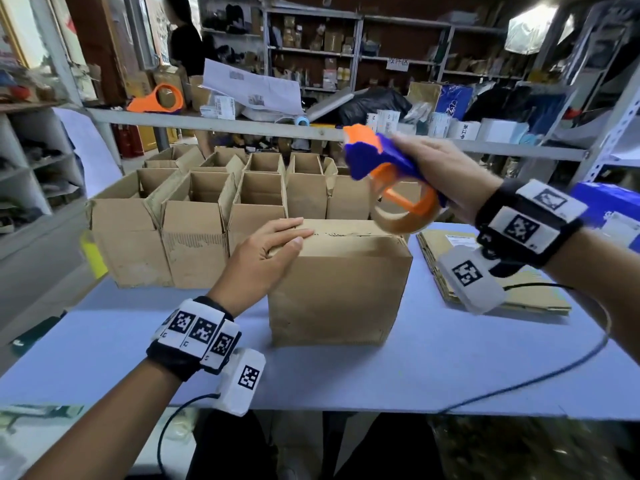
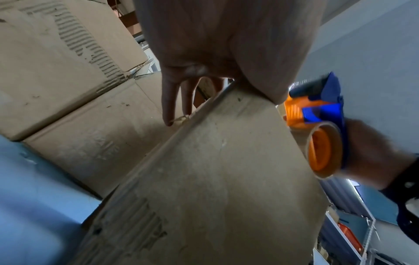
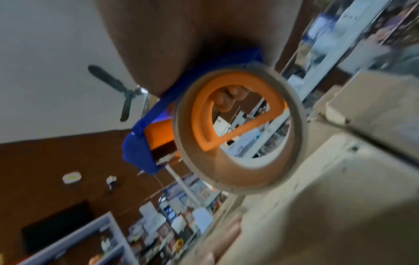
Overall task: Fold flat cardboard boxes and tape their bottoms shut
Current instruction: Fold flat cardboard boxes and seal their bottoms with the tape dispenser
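Pressing flat on the closed brown cardboard box (image 1: 341,285), your left hand (image 1: 266,258) lies open; your right hand (image 1: 446,171) grips the orange-and-blue tape dispenser (image 1: 388,178) above the pale blue worktop (image 1: 450,368).

The right hand (image 1: 440,171) wraps the tape dispenser (image 1: 384,178), whose front end is motion-blurred in the head view, so its blade cannot be made out. In the right wrist view the palm hides the dispenser's handle, and the cardboard box (image 3: 328,206) below it is smeared. Under the left hand (image 1: 266,258), the near part of the box's top seam is covered. Shelf labels beyond both hands are too small to read.
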Demonstrator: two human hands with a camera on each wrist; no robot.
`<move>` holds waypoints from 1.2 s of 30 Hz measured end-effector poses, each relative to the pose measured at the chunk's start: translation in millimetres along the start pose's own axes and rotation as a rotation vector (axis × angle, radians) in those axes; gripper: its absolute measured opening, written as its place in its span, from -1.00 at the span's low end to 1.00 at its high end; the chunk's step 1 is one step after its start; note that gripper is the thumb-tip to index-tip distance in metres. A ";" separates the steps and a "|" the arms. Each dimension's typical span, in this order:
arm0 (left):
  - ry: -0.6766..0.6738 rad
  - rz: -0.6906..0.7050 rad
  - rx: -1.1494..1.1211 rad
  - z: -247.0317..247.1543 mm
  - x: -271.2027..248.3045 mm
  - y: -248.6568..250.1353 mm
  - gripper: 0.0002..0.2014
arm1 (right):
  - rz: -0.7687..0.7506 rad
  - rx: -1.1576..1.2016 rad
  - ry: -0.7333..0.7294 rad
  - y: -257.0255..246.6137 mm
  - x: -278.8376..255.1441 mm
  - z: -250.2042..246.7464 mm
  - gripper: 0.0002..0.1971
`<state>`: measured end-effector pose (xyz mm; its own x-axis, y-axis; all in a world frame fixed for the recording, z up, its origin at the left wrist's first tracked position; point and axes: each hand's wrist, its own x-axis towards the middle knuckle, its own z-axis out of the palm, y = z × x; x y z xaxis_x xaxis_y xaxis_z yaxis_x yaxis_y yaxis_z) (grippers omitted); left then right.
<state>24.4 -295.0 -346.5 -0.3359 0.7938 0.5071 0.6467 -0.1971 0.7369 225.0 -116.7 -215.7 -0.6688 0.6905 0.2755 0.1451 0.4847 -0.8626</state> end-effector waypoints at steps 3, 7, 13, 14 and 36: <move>-0.043 -0.038 -0.012 -4.1 2.9 5.0 -0.73 | -0.031 -0.097 -0.058 -12.9 -1.5 40.0 -0.51; -0.120 -0.208 -0.162 -17.3 12.9 19.4 -0.40 | -0.069 -0.135 -0.060 -12.3 3.2 59.8 -0.48; 0.053 -0.375 -0.458 -20.9 32.4 42.2 -0.33 | -0.067 -0.175 -0.077 -7.2 11.7 61.3 -0.58; 0.074 -0.363 -0.458 -20.1 34.0 43.3 -0.41 | -0.064 -0.173 -0.077 -7.4 11.5 61.1 -0.59; 0.038 -0.117 0.131 -56.7 52.2 29.0 -0.65 | -0.110 -0.440 -0.097 -22.4 23.5 57.6 -0.47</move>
<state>-13.1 -291.9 -273.3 -0.4380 0.7841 0.4397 0.6846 -0.0261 0.7285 164.0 -142.3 -214.4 -0.7597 0.5787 0.2965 0.3509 0.7487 -0.5624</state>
